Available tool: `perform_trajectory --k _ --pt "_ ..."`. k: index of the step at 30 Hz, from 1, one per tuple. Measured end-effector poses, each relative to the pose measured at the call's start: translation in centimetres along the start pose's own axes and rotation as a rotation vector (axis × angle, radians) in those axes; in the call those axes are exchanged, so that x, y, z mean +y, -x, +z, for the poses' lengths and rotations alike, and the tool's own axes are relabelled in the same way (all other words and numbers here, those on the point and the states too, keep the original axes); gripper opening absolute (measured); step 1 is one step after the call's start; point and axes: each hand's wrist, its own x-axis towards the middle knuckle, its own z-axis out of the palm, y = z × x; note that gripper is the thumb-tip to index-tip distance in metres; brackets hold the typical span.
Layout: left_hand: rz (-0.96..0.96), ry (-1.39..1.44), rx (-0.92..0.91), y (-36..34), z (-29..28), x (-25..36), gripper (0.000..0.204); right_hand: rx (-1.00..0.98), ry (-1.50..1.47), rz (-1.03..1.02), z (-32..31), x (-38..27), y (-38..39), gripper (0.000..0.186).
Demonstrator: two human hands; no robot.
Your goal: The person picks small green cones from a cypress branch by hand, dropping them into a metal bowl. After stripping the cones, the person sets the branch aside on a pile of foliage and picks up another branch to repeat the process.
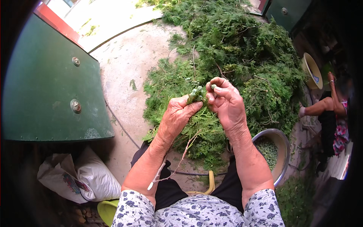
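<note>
Shirt [200, 215] cropped, left grip [175, 115] pinches a sprig [196, 94], right grip [229, 105] a half-hidden cone [213, 86].

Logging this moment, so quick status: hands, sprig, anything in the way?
Left hand gripping green sprig; right hand pinching small round green pod. Metal bowl partly covered by right forearm. No obstruction seen between hands.

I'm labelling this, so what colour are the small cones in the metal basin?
The cones are pale green, best in the head view.
</note>
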Motion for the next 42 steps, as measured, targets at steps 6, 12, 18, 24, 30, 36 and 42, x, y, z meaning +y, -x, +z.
perform_trajectory --k 6,12,18,24,30,36,42 --pt "0.023 -0.02 -0.057 -0.1 -0.1 -0.4 0.017 -0.024 0.202 0.035 0.1 0.1 0.4 0.02" --pt "0.019 0.0 -0.086 0.1 0.2 0.1 0.021 -0.059 0.289 0.07 -0.2 0.2 0.4 0.016" --pt "0.089 -0.032 -0.04 -0.1 0.2 0.1 0.019 0.013 0.038 0.0 0.8 -0.3 0.4 0.014" --pt "0.085 -0.025 -0.015 -0.3 0.0 -1.1 0.018 -0.051 0.312 0.027 0.6 -0.3 1.1 0.017" --pt "0.108 -0.158 -0.024 -0.3 0.2 -1.4 0.026 -0.104 0.85 -0.151 0.5 -0.1 0.9 0.015" --pt "0.095 -0.079 -0.015 -0.2 0.6 -0.7 0.024 -0.031 0.131 0.037 0.1 -0.3 0.8 0.009" --pt "0.14 -0.414 0.036 -0.4 0.7 -1.4 0.022 -0.02 0.074 0.015 -0.6 -0.6 0.7 0.011"
